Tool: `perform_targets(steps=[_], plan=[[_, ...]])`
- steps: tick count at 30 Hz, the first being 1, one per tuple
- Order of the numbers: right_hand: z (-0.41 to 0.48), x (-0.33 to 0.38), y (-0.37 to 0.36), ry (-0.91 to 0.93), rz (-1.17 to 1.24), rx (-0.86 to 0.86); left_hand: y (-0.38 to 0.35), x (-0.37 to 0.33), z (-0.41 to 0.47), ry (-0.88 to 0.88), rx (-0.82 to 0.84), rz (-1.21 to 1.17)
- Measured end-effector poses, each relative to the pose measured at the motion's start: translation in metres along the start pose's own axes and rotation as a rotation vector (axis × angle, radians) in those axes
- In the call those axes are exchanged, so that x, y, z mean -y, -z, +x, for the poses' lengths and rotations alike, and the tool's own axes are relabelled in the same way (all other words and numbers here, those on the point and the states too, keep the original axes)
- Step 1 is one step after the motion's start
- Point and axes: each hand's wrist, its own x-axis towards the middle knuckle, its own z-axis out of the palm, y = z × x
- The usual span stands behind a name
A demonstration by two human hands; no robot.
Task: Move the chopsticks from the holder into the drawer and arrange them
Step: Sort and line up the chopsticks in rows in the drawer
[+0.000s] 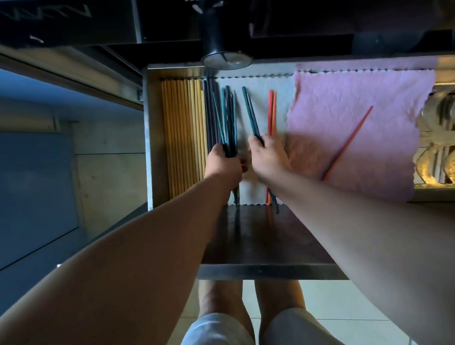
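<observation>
Drawer (149, 140) brushed metal; pink cloth (353, 124) crinkled, matt; chopsticks (182, 137) wooden.

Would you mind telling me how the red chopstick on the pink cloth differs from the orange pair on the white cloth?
The red chopstick lies alone; the orange pair lies as two sticks side by side. The red chopstick rests diagonally across the pink cloth; the orange pair runs nearly straight front to back on the white cloth. The right hand covers part of the orange pair; nothing touches the red one. Both lie in the drawer.

Dim light; pale tiled floor (341, 324); blue cabinet front (23, 188), possibly door, at left.
</observation>
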Motion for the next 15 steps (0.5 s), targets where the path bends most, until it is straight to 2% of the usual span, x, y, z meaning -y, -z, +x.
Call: perform_targets(steps=[4, 15], plan=[[0.002, 0.001, -0.012, -0.047, -0.014, -0.002, 0.006, 0.001, 0.002, -0.047, -0.023, 0.227], [-0.013, 0.003, -0.004, 0.006, -0.061, -0.005, 0.018, 0.001, -0.006, -0.118, -0.119, 0.422]])
